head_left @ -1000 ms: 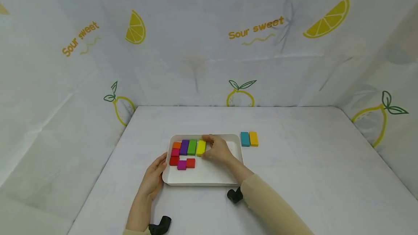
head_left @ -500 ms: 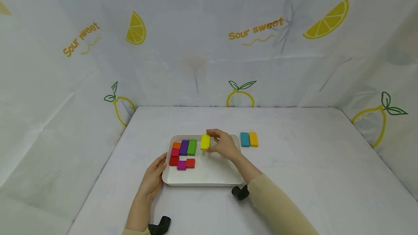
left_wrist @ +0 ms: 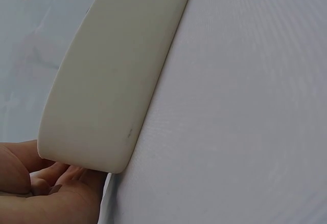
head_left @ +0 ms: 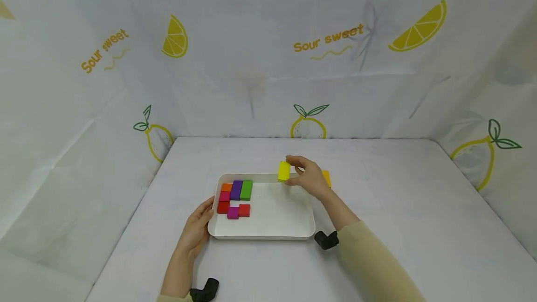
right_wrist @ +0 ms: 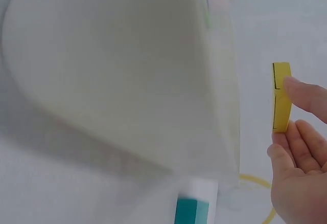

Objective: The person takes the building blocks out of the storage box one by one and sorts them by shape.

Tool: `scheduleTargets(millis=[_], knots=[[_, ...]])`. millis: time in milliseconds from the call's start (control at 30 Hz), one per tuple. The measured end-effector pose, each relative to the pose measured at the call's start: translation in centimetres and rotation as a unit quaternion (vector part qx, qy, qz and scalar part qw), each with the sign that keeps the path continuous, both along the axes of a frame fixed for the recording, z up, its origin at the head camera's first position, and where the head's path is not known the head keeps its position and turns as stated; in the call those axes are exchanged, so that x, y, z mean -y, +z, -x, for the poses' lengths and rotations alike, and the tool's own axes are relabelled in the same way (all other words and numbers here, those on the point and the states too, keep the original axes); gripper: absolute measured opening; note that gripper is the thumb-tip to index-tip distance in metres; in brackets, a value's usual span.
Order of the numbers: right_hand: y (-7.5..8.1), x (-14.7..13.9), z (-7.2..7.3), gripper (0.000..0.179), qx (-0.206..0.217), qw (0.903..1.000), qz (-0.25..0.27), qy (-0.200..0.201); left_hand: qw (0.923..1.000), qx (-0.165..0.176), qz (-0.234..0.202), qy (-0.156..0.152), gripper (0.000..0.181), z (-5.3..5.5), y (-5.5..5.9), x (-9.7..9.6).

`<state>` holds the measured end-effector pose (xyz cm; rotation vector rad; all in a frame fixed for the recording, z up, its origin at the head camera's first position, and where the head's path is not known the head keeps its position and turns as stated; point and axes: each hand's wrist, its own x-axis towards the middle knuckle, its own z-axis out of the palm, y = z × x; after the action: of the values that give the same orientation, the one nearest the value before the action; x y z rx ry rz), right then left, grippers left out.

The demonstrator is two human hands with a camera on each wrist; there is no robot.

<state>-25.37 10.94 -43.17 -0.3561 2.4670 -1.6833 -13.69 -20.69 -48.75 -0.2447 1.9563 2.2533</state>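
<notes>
My right hand [head_left: 310, 178] pinches a yellow block [head_left: 284, 171] between thumb and fingertips, raised over the back right part of a white tray [head_left: 277, 233]. In the right wrist view the same yellow block [right_wrist: 282, 98] is held upright on its long side. My left hand [head_left: 196, 227] grips the tray's left side; in the left wrist view its fingers [left_wrist: 56, 173] lie at the tray's end wall. On the tray's left part lie a purple block [head_left: 237, 190], a green block [head_left: 246, 190], an orange block [head_left: 227, 187] and several red and pink ones.
Right of the tray, an amber block [head_left: 327, 178] is partly hidden behind my right hand. A teal block [right_wrist: 191, 211] shows in the right wrist view. White cloth [head_left: 377, 185] covers the table, and a lemon-print curtain [head_left: 235, 59] hangs behind and at both sides.
My right hand has lifted the yellow block from beside the green one and carried it right and back. It now covers the teal block in the head view. My left hand has stayed put.
</notes>
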Motion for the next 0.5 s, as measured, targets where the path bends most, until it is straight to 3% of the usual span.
scheduleTargets(millis=[500], knots=[[-0.9, -6.5, 0.7, 0.073, 0.018, 0.9983, -0.039, -0.040, 1.0000, 0.003, 0.003, 0.000, 0.049, 0.0, 0.1, -0.1]])
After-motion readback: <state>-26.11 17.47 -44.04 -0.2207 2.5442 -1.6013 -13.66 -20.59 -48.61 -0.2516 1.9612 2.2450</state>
